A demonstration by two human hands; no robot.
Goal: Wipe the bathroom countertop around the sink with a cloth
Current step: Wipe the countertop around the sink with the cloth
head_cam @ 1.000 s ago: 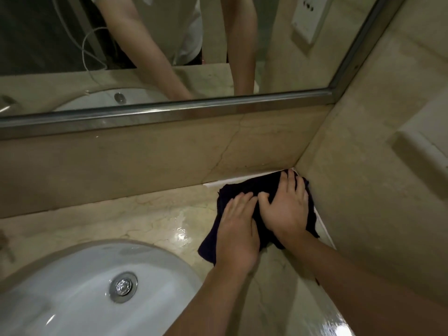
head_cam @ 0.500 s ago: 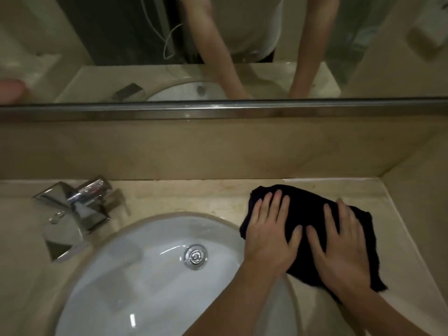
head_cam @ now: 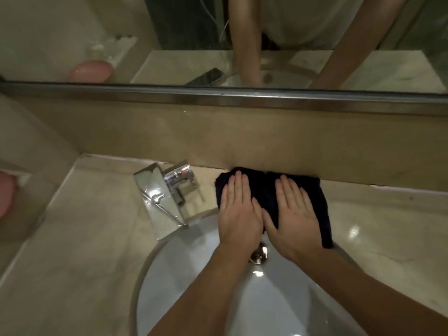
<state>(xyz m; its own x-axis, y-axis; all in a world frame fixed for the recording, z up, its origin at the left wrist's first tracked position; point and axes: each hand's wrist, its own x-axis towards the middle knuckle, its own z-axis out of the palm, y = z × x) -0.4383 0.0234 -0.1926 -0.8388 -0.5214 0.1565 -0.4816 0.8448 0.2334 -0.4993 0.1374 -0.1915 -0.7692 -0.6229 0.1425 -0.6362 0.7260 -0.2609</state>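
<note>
One dark navy cloth [head_cam: 266, 190], spread flat on the counter [head_cam: 378, 214] behind the basin, far edge touching the beige stone backsplash [head_cam: 266, 137]. Long axis running left to right along that backsplash, with the right end trailing forward past the sink rim. Pinned under two flat palms: left hand [head_cam: 238, 212] on the left part, right hand [head_cam: 293, 214] on the middle, thumbs nearly touching, fingers stretched out and aimed at the wall, neither one curled around the fabric. Just left of the left hand, one chrome faucet [head_cam: 167, 197] with a broad flat spout angled over the bowl. Below both wrists, one white oval sink [head_cam: 194, 287], its metal drain [head_cam: 259, 254] peeking between the forearms. Glossy marble all around, beige walls, one metal-framed mirror [head_cam: 72, 32] above the backsplash.
</note>
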